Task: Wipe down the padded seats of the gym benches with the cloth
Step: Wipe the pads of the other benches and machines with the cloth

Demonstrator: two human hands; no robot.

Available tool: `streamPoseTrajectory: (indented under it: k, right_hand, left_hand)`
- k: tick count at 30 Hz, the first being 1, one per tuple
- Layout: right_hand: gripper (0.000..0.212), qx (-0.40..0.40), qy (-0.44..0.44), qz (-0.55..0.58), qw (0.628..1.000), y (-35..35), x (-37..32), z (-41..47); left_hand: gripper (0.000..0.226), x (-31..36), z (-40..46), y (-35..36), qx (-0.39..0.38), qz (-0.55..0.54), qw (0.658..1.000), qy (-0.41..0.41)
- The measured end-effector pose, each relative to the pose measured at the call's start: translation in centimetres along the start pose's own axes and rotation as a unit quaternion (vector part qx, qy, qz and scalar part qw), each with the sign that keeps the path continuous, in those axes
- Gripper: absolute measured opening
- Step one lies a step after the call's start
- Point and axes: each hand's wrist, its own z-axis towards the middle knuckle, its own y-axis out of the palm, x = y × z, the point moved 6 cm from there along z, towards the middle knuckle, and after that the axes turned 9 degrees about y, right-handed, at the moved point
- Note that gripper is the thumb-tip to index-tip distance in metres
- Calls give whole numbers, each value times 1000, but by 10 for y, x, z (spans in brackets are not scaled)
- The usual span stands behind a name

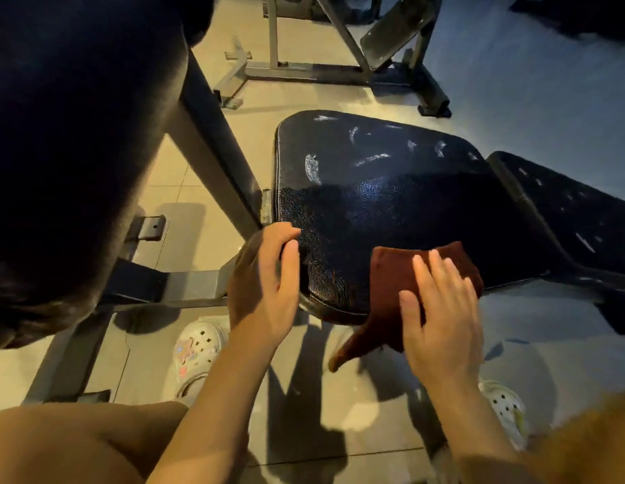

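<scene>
Dim gym floor [304, 99] of pale tiles, steel bench frames standing on it. Far left: large black pad [77, 134], out of focus, on a grey steel frame [213, 141]. Centre: padded seat [374, 190] of black, cracked vinyl, white scuffs across its far half, near half glossy. Left hand [265, 284]: fingers loosely curled and spread, holding nothing, fingertips at the seat's near-left edge, seemingly steadying. Cloth [391, 284]: dark red-brown, lying on the seat's near-right corner, one end drooping over the edge. Right hand [443, 309]: flat, fingers extended, pressing down on the cloth, not gripping it. Right: adjoining back pad [566, 211], likewise scuffed. Step in hand, as judged: wiping the seat, near portion done. Next move likely calls for pushing the cloth toward the scuffed far half under firm palm pressure.
</scene>
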Motion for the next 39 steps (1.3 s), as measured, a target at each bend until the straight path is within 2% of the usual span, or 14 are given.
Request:
streamPoseTrajectory:
  k: [3,6,9,12,14,18,22,27,30,34,36,39]
  right_hand:
    - [66,32,105,47,993,-3,20,17]
    - [57,101,158,113,976,6,1,9]
    - [45,174,142,154,962,20,-47,-17]
    - [40,210,113,153,959,35,-95,-34]
    - [37,230,96,135,959,41,-103,-36]
    - [40,254,41,107,960,41,-75,-36]
    - [44,272,144,216,926,26,-13,-8]
    - [45,254,197,269,908,14,41,24]
    - [42,264,245,361,860,20,39,22]
    - [78,236,327,515,756,34,8,6]
    - [81,225,344,538,736,42,-16,-7]
    - [77,230,354,532,734,51,-50,-28]
  left_hand:
    - [20,10,13,3,-7,-11,998,64]
    - [26,20,27,8,-87,69,983,143]
    - [30,28,44,11,-156,120,964,180]
    - [33,38,47,11,-196,122,951,207]
    - [33,41,42,13,-220,114,941,229]
    - [36,46,34,20,-248,105,930,252]
    - [41,43,25,37,-295,121,912,257]
    - [46,43,15,49,-250,175,904,300]
    - [46,44,14,50,-234,183,902,313]
    - [46,40,12,50,-233,182,907,302]
    - [46,37,11,50,-236,168,913,287]
    - [45,35,13,48,-241,155,914,285]
